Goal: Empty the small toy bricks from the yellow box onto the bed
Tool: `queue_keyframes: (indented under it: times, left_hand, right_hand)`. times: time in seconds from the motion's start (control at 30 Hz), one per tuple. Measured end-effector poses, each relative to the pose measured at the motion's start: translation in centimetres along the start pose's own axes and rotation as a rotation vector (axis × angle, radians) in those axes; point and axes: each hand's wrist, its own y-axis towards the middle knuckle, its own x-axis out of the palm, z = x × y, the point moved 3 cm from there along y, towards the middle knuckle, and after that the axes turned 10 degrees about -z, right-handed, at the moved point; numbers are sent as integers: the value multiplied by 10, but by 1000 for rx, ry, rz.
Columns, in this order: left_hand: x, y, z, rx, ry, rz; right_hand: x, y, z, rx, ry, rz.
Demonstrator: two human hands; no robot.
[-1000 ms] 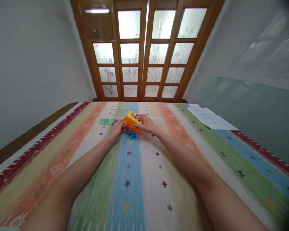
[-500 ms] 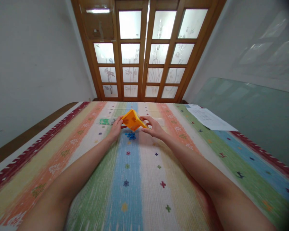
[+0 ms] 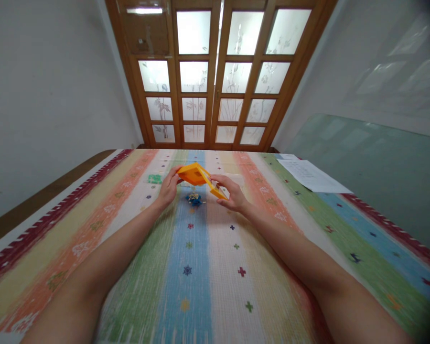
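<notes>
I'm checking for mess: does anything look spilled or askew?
Small blue and pale pieces lie loose in a heap on the tablecloth, below the tilted, open orange box; uncontained, they look tipped out.

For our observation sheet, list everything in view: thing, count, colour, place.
Striped fabric tablecloth: one, multicoloured, across the foreground
Opened plastic box: one, orange, held at the centre
Heap of small pieces: one, blue and pale, on the tablecloth below the box
Flat plastic holder: one, clear, behind the box
Small pieces: too small to count, green, at the holder's left end
Paper sheets: apparently two, white, far right of the tablecloth
Table edge: one, brown, left
Glass-paned wooden doors: several, brown, background
Smooth panel: one, pale green, right
Walls: two, whitish, left and right
Left hand: one, bare, on the box's left side
Right hand: one, bare, on its right side
Forearms: two, bare, foreground
</notes>
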Motion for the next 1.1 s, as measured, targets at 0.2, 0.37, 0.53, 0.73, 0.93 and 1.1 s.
queue_keyframes:
  times: [0.2,0.37,0.53,0.73,0.93,1.1]
  left_hand:
    - [2,0,5,33,16,8]
    - [5,-3,23,73,11,78]
    - [5,0,29,13,-48,74]
    - [15,5,16,-62,-131,-59]
    - [38,-3,4,-237,-325,-197]
    - [48,-7,-1,-289,-417,-248]
  right_hand:
    - [1,-1,-2,8,-40,9]
    - [-2,1,-15,-47,-53,37]
    - [-3,3,-18,26,-70,43]
    - [-1,15,-9,74,-207,103]
    - [13,21,10,223,-346,46]
    - [21,24,7,253,-488,-30]
